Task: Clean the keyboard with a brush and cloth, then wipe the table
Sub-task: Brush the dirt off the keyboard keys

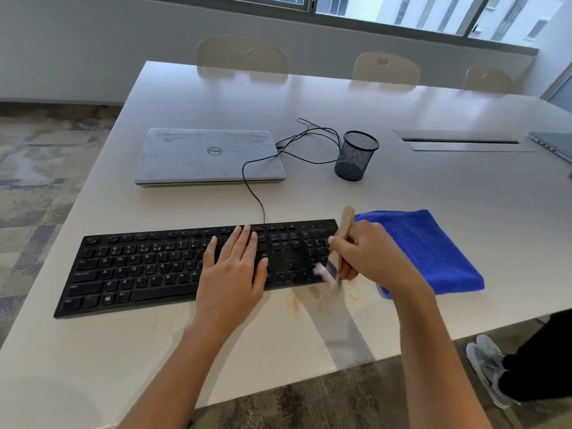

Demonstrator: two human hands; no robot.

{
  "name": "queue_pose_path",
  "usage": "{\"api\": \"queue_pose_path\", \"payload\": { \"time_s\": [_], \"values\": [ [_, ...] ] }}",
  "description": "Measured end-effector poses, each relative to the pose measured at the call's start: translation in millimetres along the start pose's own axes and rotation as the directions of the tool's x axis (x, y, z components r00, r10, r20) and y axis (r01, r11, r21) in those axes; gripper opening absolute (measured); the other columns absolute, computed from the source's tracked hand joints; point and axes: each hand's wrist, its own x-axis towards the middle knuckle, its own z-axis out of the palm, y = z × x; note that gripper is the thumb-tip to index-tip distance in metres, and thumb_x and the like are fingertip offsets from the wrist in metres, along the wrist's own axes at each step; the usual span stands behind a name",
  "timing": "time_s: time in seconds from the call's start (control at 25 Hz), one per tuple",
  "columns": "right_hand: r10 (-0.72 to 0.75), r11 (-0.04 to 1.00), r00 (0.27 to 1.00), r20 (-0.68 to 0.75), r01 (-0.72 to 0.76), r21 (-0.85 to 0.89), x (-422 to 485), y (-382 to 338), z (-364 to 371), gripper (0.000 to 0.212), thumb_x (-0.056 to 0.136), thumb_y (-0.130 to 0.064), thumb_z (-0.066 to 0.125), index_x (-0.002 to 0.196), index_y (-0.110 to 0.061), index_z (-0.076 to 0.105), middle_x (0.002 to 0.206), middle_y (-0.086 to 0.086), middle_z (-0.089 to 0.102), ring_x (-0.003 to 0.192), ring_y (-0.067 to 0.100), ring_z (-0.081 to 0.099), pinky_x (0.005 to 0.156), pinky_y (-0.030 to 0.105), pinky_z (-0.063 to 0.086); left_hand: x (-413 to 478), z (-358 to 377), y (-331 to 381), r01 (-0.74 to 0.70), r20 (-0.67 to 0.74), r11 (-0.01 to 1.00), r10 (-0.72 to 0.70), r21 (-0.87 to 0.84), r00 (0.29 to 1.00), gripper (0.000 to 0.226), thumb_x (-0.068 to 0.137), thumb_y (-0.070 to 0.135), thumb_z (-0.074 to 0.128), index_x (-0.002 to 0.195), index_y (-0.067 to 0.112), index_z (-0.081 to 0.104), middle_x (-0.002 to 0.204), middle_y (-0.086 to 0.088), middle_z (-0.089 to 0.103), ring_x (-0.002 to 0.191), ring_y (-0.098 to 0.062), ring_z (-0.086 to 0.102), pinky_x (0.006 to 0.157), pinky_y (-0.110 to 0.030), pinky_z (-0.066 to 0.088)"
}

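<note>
My left hand (235, 267) lies flat, palm down, fingers (244, 243) straight and close together, pressing on the keyboard (139, 267). The left forearm comes in from bottom centre. My right hand (368, 258) curls round the brush (346, 226) handle, back of the hand up, wrist bent inward. The right forearm enters from lower right. Both arms are bare. The hands are near each other but apart.

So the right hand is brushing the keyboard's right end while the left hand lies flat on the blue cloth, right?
Not quite. In the head view the left hand lies flat on the keyboard, not the blue cloth, which sits beside it. The right hand does hold the brush at the keyboard's right end.
</note>
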Motion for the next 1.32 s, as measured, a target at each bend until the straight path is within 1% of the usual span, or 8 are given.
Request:
{"api": "queue_pose_path", "payload": {
  "time_s": [0.08, 0.4, 0.56, 0.68, 0.84, 1.0, 1.08, 1.32],
  "values": [
    [0.007, 1.000, 0.999, 0.047, -0.007, -0.007, -3, -2, -6, 0.037, 0.097, -0.022, 0.057, 0.072, 0.005, 0.061, 0.059, 0.010, 0.070, 0.054, 0.024, 0.070, 0.064, 0.040, 0.062, 0, 0, 0, -0.001, 0.000, 1.000, 0.001, 0.000, 1.000, 0.057, 0.098, 0.044, 0.029, 0.141, 0.013, 0.050, 0.150, -0.004, 0.044, 0.142, -0.016, 0.035, 0.117, -0.048, 0.020],
    [-0.160, 0.978, 0.955, -0.249, 0.187, 0.090, 29, -14, 21, 0.025, 0.097, -0.037, 0.062, 0.097, -0.016, 0.077, 0.078, 0.003, 0.076, 0.071, 0.020, 0.073, 0.073, 0.046, 0.060, 0, -2, 1, 0.003, -0.002, 1.000, -0.003, 0.007, 1.000, 0.056, 0.098, 0.044, 0.030, 0.140, 0.013, 0.051, 0.148, -0.004, 0.045, 0.141, -0.016, 0.037, 0.116, -0.050, 0.024],
    [-0.125, 0.990, 0.989, -0.074, 0.129, 0.051, 7, -13, 21, 0.038, 0.099, -0.031, 0.058, 0.076, -0.003, 0.069, 0.064, 0.010, 0.071, 0.060, 0.025, 0.070, 0.065, 0.047, 0.059, 0, -1, 1, 0.002, 0.000, 1.000, -0.002, 0.006, 1.000, 0.057, 0.098, 0.044, 0.028, 0.140, 0.012, 0.051, 0.148, -0.005, 0.046, 0.141, -0.017, 0.037, 0.115, -0.050, 0.025],
    [-0.057, 0.997, 0.995, 0.082, 0.053, 0.058, -10, -5, 2, 0.041, 0.098, -0.027, 0.060, 0.073, 0.004, 0.063, 0.064, 0.014, 0.071, 0.059, 0.026, 0.072, 0.068, 0.049, 0.061, 1, -1, 1, 0.001, 0.000, 1.000, -0.001, 0.006, 1.000, 0.058, 0.098, 0.044, 0.028, 0.140, 0.012, 0.050, 0.149, -0.005, 0.045, 0.141, -0.017, 0.037, 0.116, -0.049, 0.023],
    [-0.089, 0.967, 0.982, -0.168, 0.126, 0.224, -5, -6, -2, 0.023, 0.096, -0.029, 0.065, 0.084, -0.013, 0.075, 0.069, 0.006, 0.074, 0.066, 0.023, 0.074, 0.071, 0.050, 0.062, 0, 0, 1, 0.003, 0.010, 1.000, -0.003, 0.005, 1.000, 0.058, 0.098, 0.045, 0.027, 0.141, 0.012, 0.050, 0.149, -0.004, 0.044, 0.141, -0.016, 0.036, 0.116, -0.049, 0.022],
    [-0.161, 0.833, 0.981, -0.106, 0.193, 0.518, 16, -28, 35, 0.008, 0.094, -0.018, 0.068, 0.101, -0.017, 0.073, 0.086, 0.005, 0.078, 0.076, 0.016, 0.076, 0.075, 0.038, 0.064, 0, -2, 1, -0.005, 0.012, 1.000, 0.005, 0.009, 1.000, 0.057, 0.098, 0.044, 0.028, 0.140, 0.012, 0.051, 0.149, -0.005, 0.044, 0.141, -0.016, 0.036, 0.116, -0.050, 0.024],
    [-0.135, 0.838, 0.982, -0.132, 0.184, 0.514, 25, -25, 44, 0.009, 0.095, -0.017, 0.068, 0.101, -0.015, 0.073, 0.085, 0.006, 0.078, 0.075, 0.016, 0.076, 0.073, 0.034, 0.063, 0, -2, 1, -0.004, 0.014, 1.000, 0.003, 0.008, 1.000, 0.058, 0.098, 0.044, 0.027, 0.140, 0.012, 0.050, 0.149, -0.004, 0.044, 0.142, -0.016, 0.035, 0.116, -0.050, 0.023],
    [0.081, 0.942, 0.955, -0.287, 0.021, 0.335, 35, 28, 8, 0.016, 0.096, -0.018, 0.066, 0.095, -0.004, 0.073, 0.079, 0.008, 0.076, 0.067, 0.016, 0.076, 0.072, 0.044, 0.064, 0, -2, 1, 0.002, 0.015, 1.000, -0.002, -0.003, 1.000, 0.059, 0.099, 0.045, 0.025, 0.141, 0.012, 0.049, 0.149, -0.004, 0.044, 0.141, -0.017, 0.036, 0.116, -0.050, 0.024]
  ]
}}
